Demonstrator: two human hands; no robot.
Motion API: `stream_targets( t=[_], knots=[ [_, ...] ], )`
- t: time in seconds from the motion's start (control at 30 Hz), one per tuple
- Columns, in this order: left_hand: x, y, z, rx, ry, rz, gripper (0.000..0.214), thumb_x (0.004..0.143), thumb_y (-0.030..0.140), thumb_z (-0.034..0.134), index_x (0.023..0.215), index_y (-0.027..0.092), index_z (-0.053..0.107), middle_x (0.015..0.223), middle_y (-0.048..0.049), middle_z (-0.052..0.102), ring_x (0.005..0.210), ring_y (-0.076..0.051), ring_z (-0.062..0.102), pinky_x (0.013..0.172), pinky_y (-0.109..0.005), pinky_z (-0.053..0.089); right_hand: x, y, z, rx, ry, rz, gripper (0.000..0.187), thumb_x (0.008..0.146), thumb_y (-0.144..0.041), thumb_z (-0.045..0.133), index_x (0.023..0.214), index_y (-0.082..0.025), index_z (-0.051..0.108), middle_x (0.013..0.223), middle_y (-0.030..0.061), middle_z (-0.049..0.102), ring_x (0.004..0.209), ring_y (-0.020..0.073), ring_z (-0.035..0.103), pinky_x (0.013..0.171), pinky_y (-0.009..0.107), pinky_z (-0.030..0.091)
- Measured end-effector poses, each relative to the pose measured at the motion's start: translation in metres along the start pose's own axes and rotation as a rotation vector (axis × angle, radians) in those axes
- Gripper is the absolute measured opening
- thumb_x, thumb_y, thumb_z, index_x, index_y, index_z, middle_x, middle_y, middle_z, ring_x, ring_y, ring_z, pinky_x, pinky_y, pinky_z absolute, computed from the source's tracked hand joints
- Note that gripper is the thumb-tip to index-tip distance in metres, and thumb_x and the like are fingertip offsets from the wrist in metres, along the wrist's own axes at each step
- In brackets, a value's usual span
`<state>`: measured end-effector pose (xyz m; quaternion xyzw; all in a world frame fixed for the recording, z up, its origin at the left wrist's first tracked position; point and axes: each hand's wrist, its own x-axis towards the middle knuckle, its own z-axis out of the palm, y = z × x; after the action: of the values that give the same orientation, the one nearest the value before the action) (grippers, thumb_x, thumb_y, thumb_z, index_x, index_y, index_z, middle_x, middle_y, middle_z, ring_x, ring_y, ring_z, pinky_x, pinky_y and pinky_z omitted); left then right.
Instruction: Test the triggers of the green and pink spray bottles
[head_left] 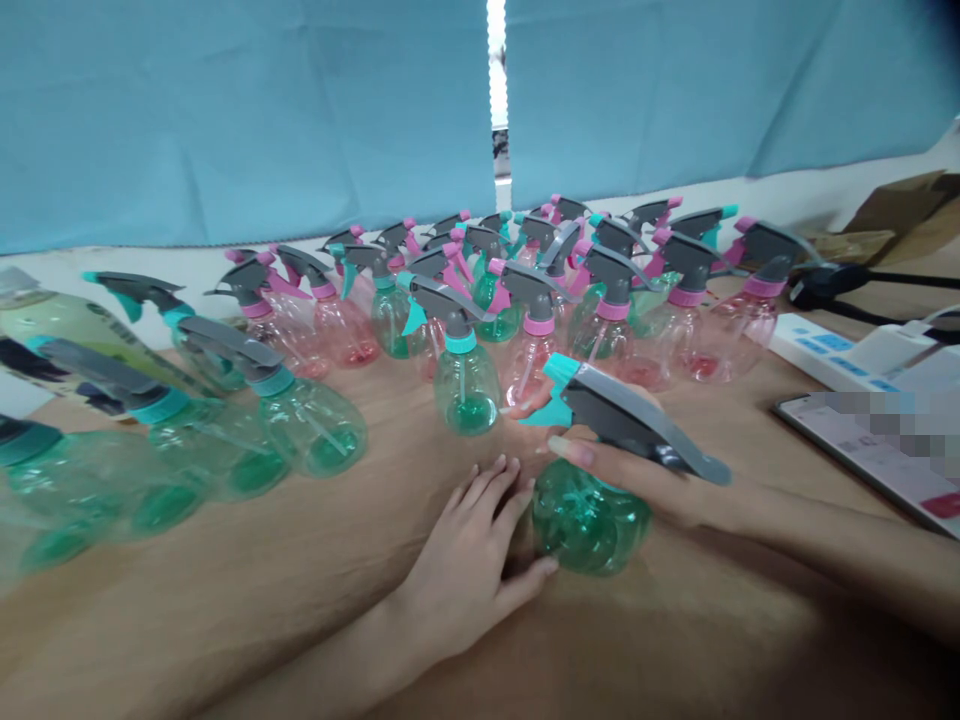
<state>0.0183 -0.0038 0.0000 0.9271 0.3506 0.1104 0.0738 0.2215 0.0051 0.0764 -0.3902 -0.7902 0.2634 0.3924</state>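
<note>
A green see-through spray bottle (pixel 586 520) with a grey trigger head (pixel 634 425) and teal nozzle stands on the wooden table (pixel 300 600) in front of me. My right hand (pixel 637 470) is wrapped round its neck and trigger head. My left hand (pixel 469 565) rests on the table against the bottle's left side, fingers stretched forward and thumb touching the bottle's base.
Several pink and green spray bottles (pixel 525 300) stand crowded at the back of the table. More green bottles (pixel 247 420) stand along the left. A tablet (pixel 870 450) and a white power strip (pixel 832 355) lie at the right. A blue curtain (pixel 247 110) hangs behind.
</note>
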Motion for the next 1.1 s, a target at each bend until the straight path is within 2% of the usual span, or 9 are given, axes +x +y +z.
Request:
stream_targets(
  t=[0.1, 0.23, 0.4, 0.57, 0.87, 1.1],
  knots=[
    [0.0002, 0.0007, -0.0009, -0.001, -0.014, -0.007, 0.057, 0.088, 0.046, 0.058, 0.131, 0.011, 0.046, 0.142, -0.0189, 0.043, 0.132, -0.034, 0.037, 0.105, -0.052, 0.033, 0.0001, -0.0008, 0.0005, 0.172, 0.028, 0.014, 0.011, 0.082, -0.032, 0.053, 0.089, -0.023, 0.056, 0.063, -0.0041, 0.053, 0.051, 0.0098, 0.049, 0.044, 0.023, 0.039],
    [0.0011, 0.0014, -0.0026, 0.005, -0.047, -0.017, 0.058, 0.087, 0.044, 0.060, 0.131, 0.009, 0.046, 0.142, -0.0200, 0.042, 0.132, -0.034, 0.036, 0.105, -0.053, 0.033, 0.0005, 0.0000, 0.0012, 0.260, 0.030, 0.006, 0.009, 0.081, -0.027, 0.058, 0.089, -0.024, 0.056, 0.059, -0.0056, 0.049, 0.049, 0.0094, 0.046, 0.045, 0.023, 0.038],
    [0.0015, 0.0019, -0.0031, 0.009, -0.052, -0.016, 0.058, 0.088, 0.043, 0.060, 0.132, 0.009, 0.045, 0.143, -0.0200, 0.041, 0.133, -0.033, 0.035, 0.105, -0.053, 0.032, 0.0010, 0.0032, 0.0019, 0.285, 0.029, -0.004, 0.013, 0.081, -0.027, 0.059, 0.093, -0.023, 0.056, 0.061, -0.0063, 0.050, 0.048, 0.0082, 0.045, 0.042, 0.021, 0.037],
    [0.0011, 0.0018, -0.0029, 0.011, -0.060, -0.022, 0.058, 0.088, 0.044, 0.060, 0.132, 0.009, 0.046, 0.143, -0.0197, 0.041, 0.132, -0.033, 0.036, 0.106, -0.052, 0.032, 0.0010, 0.0013, 0.0017, 0.269, 0.038, 0.014, 0.009, 0.080, -0.027, 0.060, 0.088, -0.023, 0.057, 0.065, -0.0042, 0.054, 0.053, 0.0099, 0.050, 0.046, 0.022, 0.041],
    [0.0021, 0.0020, -0.0035, 0.011, -0.062, -0.016, 0.059, 0.088, 0.044, 0.059, 0.132, 0.007, 0.046, 0.143, -0.0212, 0.041, 0.133, -0.034, 0.035, 0.105, -0.053, 0.032, -0.0001, 0.0040, 0.0024, 0.294, 0.008, 0.034, 0.016, 0.082, -0.030, 0.058, 0.097, -0.022, 0.055, 0.066, -0.0036, 0.055, 0.054, 0.0101, 0.051, 0.048, 0.022, 0.044],
    [0.0014, 0.0015, -0.0030, 0.004, -0.045, -0.016, 0.057, 0.088, 0.044, 0.059, 0.132, 0.010, 0.046, 0.142, -0.0197, 0.042, 0.132, -0.034, 0.037, 0.104, -0.053, 0.033, 0.0007, 0.0009, 0.0007, 0.257, 0.027, 0.000, 0.009, 0.081, -0.026, 0.057, 0.090, -0.024, 0.054, 0.058, -0.0067, 0.048, 0.046, 0.0079, 0.043, 0.041, 0.022, 0.035]
  ],
)
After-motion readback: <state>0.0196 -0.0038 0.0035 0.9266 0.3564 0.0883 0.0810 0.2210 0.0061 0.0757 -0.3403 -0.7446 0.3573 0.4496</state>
